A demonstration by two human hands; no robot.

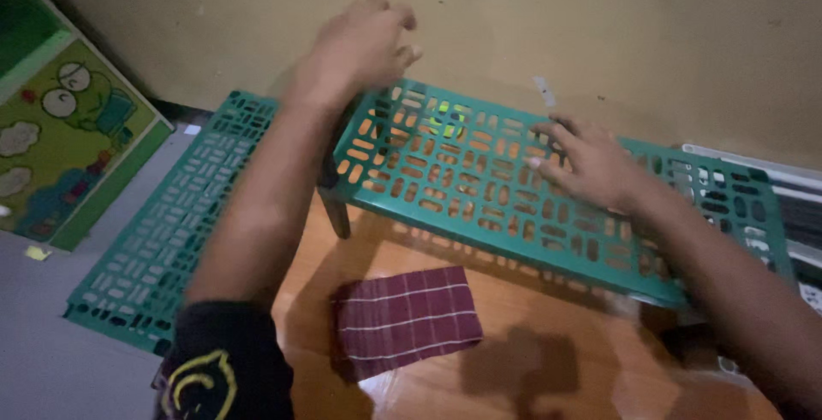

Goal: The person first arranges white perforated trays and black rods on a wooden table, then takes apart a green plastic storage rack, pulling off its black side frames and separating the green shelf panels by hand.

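A green perforated plastic shelf panel (479, 189) stands raised on dark legs over an orange-brown floor. My left hand (364, 47) grips its far left corner, fingers curled over the edge near a dark leg (330, 176). My right hand (591, 163) lies flat on top of the panel, fingers spread over the slots. A second green perforated panel (163, 232) lies flat on the floor to the left, under my left forearm.
A folded maroon checked cloth (407, 317) lies on the floor below the raised panel. A yellow wall (599, 35) runs behind. A green cabinet with a cartoon frog picture (64, 137) stands at the left. White items show at the right edge.
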